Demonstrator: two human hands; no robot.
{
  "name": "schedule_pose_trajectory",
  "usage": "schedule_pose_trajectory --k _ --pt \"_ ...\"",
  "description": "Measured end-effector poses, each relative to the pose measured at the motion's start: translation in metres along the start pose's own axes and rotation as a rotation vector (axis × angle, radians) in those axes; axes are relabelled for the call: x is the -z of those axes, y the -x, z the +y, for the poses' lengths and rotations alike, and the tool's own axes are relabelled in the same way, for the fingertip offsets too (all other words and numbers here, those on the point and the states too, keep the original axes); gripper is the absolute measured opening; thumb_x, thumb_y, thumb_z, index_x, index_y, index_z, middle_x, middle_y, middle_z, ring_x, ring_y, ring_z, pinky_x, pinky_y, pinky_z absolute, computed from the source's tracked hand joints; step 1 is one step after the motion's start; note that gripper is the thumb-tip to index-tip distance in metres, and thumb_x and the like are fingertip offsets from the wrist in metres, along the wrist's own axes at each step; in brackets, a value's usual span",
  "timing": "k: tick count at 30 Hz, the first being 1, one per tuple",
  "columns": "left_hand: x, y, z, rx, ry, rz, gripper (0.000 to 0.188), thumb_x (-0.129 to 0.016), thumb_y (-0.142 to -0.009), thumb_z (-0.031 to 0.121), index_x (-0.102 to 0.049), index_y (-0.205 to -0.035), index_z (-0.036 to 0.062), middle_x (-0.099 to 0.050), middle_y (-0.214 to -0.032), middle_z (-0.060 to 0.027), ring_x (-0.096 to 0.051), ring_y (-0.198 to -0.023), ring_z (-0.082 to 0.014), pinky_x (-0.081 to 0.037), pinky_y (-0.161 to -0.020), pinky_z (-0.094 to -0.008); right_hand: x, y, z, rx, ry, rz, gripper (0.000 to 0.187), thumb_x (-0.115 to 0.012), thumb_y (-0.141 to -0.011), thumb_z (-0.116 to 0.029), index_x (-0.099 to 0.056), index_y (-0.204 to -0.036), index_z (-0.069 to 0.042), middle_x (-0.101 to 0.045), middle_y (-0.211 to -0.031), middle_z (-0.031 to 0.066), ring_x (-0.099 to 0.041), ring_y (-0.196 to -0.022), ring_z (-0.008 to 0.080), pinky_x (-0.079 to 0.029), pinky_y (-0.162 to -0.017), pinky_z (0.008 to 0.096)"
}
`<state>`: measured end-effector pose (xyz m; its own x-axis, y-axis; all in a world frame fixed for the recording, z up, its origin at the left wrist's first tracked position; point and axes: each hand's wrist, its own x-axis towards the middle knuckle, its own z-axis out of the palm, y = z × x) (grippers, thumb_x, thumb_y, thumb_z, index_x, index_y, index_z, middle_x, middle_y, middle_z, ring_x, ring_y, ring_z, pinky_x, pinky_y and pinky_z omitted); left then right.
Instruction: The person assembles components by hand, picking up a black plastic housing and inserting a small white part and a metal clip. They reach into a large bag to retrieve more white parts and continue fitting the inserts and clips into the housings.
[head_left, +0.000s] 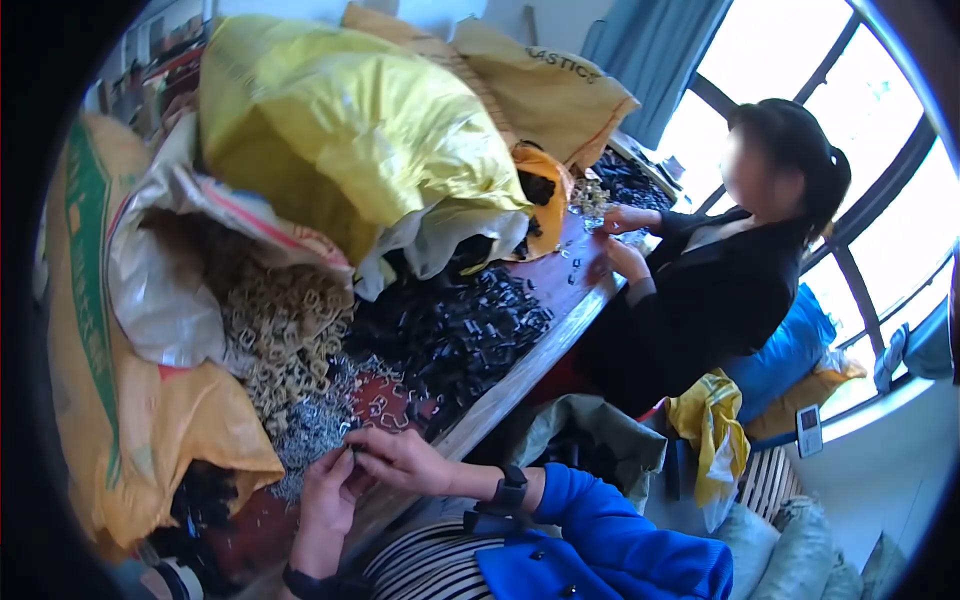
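Observation:
My left hand [325,500] and my right hand [408,462] meet at the table's near edge, fingers closed in a pinch. Between the fingertips a small dark piece [357,449] shows, mostly hidden, its exact kind too small to tell. Just beyond my hands lies a heap of tiny silvery metal pieces [312,432]. Beige ring-like pieces [285,325] spill from an open white sack [160,290]. To their right spreads a large pile of small black pieces [470,325]. A few pale U-shaped bits [383,410] are scattered on the red tabletop [375,388].
A big yellow sack [370,120] stands over the piles, and an orange-tan sack [190,420] is at left. Farther along the table, a co-worker in black [700,290] handles small pieces. Stuffed sacks [790,550] sit at lower right, below the window.

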<state>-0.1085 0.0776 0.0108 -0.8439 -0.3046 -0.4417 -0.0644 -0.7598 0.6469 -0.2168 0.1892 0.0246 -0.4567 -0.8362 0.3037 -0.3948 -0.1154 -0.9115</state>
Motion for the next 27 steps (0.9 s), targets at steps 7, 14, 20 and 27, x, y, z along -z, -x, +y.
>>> schedule_pose_trajectory --k 7,14,20,27 --pt "-0.001 -0.008 0.0 0.064 0.047 -0.036 0.019 -0.051 -0.081 0.016 -0.052 -0.092 0.0005 -0.057 -0.085 -0.008 -0.058 -0.074 -0.0156 -0.051 -0.064 -0.0277 0.005 -0.001 0.011 0.124 0.012 0.061 0.029 -0.058 -0.075 -0.017 -0.052 -0.098 -0.001 -0.055 -0.071 0.0143 -0.057 -0.065 0.0263 -0.045 -0.057 0.0303" --pt "-0.006 -0.01 0.017 0.147 -0.042 -0.122 0.019 -0.05 -0.082 0.018 -0.053 -0.091 0.0011 -0.056 -0.084 -0.007 -0.057 -0.073 -0.0145 -0.05 -0.065 -0.0267 0.012 -0.009 0.014 0.093 0.342 -0.076 0.036 -0.062 -0.07 -0.023 -0.054 -0.098 -0.002 -0.056 -0.072 0.0128 -0.057 -0.064 0.0257 -0.046 -0.057 0.0311" --pt "0.001 -0.016 0.027 0.13 -0.045 -0.07 0.019 -0.048 -0.083 0.018 -0.052 -0.092 0.0012 -0.056 -0.086 -0.0067 -0.057 -0.074 -0.0128 -0.05 -0.066 -0.0252 0.005 -0.023 0.012 0.188 0.265 -0.042 0.038 -0.062 -0.07 -0.023 -0.052 -0.101 -0.003 -0.056 -0.072 0.0121 -0.056 -0.062 0.0261 -0.045 -0.055 0.0318" --pt "0.004 -0.028 0.059 -0.053 -0.128 -0.128 0.017 -0.049 -0.082 0.016 -0.054 -0.089 0.001 -0.059 -0.079 -0.0066 -0.058 -0.069 -0.0112 -0.049 -0.061 -0.0215 0.04 -0.064 0.014 0.219 0.397 0.005 0.032 -0.062 -0.069 -0.017 -0.052 -0.096 -0.002 -0.052 -0.069 0.0113 -0.053 -0.062 0.0274 -0.044 -0.052 0.0324"
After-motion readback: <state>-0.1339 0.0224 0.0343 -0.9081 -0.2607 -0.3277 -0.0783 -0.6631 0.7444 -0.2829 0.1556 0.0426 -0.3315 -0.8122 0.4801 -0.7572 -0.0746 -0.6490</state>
